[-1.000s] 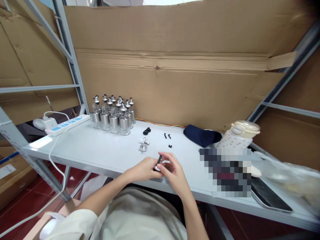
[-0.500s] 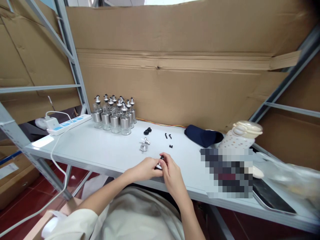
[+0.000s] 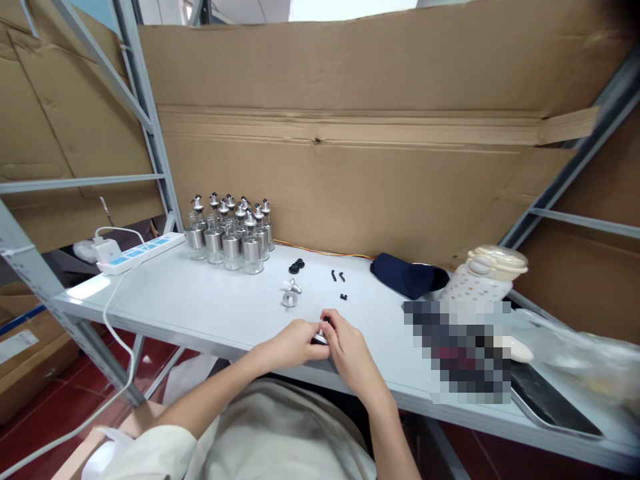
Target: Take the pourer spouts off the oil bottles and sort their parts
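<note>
Cardboard (image 3: pixel 350 193) backs the pale tabletop (image 3: pixel 200 303); left hand (image 3: pixel 297 341) and right hand (image 3: pixel 349 347) share a narrow grip on a silver-and-black pourer top (image 3: pixel 319 340), partly hidden by fingers.

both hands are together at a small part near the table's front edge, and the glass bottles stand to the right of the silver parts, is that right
Not quite: the head view shows the glass bottles to the left of the silver parts. The left hand and right hand are together at a small part near the front edge of the table.
</note>
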A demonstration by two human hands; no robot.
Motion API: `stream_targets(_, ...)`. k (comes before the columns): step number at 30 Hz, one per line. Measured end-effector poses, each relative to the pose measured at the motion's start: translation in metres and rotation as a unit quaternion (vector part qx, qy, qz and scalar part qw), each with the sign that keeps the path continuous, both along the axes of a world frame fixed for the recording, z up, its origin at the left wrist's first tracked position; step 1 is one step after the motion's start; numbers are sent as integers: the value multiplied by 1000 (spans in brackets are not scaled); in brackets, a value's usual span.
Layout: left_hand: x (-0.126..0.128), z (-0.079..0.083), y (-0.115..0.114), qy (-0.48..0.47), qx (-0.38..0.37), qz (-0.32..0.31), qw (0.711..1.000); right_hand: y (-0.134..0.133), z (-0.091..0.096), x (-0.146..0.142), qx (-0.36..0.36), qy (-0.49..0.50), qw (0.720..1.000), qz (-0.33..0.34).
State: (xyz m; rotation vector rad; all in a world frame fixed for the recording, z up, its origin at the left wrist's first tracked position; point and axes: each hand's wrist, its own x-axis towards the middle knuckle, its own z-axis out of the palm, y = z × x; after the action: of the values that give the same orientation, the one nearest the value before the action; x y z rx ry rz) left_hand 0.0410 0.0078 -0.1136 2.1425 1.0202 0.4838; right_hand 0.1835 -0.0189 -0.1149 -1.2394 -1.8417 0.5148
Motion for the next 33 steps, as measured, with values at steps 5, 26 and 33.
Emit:
stream_targets(5,3,-4,-8,12,97,9,995,7,-5,2,8,-11,999,-41)
stream_targets(26,-1,3,-13,-59,10,43,997,15,43,20,45,74,986,-139)
stream_targets(33,-2,7,-16,-60,19,45,997,97,87,34,-54,-245,943,-218)
